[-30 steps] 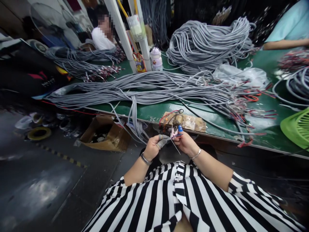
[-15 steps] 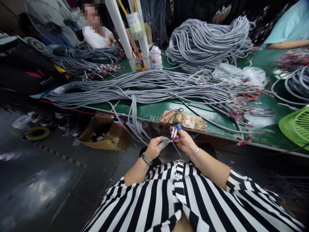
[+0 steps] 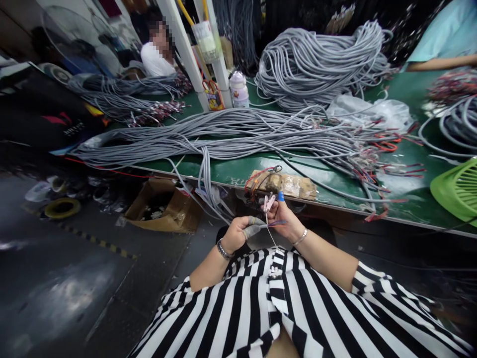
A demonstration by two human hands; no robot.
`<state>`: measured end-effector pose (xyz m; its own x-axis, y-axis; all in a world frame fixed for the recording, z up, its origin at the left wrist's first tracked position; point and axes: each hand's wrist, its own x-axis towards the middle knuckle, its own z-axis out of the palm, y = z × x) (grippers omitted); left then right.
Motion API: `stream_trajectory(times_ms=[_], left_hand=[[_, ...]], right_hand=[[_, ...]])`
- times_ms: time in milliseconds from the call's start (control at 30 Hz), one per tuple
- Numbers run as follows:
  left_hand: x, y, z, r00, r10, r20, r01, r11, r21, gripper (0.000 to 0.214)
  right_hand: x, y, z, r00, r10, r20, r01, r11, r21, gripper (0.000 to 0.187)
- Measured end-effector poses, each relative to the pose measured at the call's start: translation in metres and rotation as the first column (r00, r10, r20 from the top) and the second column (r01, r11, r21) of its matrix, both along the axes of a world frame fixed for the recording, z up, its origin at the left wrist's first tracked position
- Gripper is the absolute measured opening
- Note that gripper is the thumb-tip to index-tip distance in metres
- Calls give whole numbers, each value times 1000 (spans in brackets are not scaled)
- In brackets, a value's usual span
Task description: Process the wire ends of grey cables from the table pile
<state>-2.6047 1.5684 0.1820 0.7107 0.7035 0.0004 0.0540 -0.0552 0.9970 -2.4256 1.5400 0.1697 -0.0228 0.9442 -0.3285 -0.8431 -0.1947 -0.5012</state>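
My left hand (image 3: 240, 232), with a grey finger cot on the thumb, is closed in a pinch on thin coloured wires (image 3: 276, 223). My right hand (image 3: 283, 215), a blue cot on one fingertip, grips the same wires and a small pink-white connector (image 3: 268, 202) at their upper end. A thin wire hangs down from between the hands. Both hands hover in front of my striped shirt, just below the green table's edge (image 3: 238, 175). A taped cardboard block (image 3: 286, 185) with red wires lies on the table right above them.
Long bundles of grey cable (image 3: 238, 134) lie across the table; a big coil (image 3: 320, 64) sits behind. A green basket (image 3: 458, 189) is at the right. A cardboard box (image 3: 160, 205) stands on the floor. One person sits far left, another's arm (image 3: 439, 62) at far right.
My right hand has lifted the connector slightly and the hands have drawn a little apart along the wires. The person at the far left has shifted about.
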Motion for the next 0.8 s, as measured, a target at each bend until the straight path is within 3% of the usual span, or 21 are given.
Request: stream_trajectory(times_ms=[133, 200, 333, 400, 533, 667, 800], left_hand=[[-12, -8, 2, 1000, 27, -6, -27, 999, -21, 35], [-19, -14, 6, 999, 51, 0, -51, 998, -21, 35], [-30, -30, 13, 999, -17, -47, 15, 999, -40, 34], [-34, -33, 13, 998, 34, -53, -36, 999, -21, 31], [-35, -26, 8, 977, 211, 28, -212, 977, 31, 29], [-24, -11, 7, 974, 217, 63, -222, 972, 74, 28], [-10, 0, 9, 975, 209, 71, -214, 973, 85, 28]], right_hand=[[5, -7, -6, 999, 20, -47, -22, 999, -37, 61], [8, -11, -8, 1000, 25, -17, -25, 999, -24, 60], [12, -17, -9, 995, 77, 58, -76, 997, -20, 56], [14, -18, -7, 993, 91, 80, -90, 996, -16, 56], [17, -14, 2, 982, 154, 112, -156, 988, 6, 55], [18, -8, 11, 960, 184, 212, -198, 979, 48, 53], [15, -7, 12, 928, 130, 348, -160, 985, 58, 51]])
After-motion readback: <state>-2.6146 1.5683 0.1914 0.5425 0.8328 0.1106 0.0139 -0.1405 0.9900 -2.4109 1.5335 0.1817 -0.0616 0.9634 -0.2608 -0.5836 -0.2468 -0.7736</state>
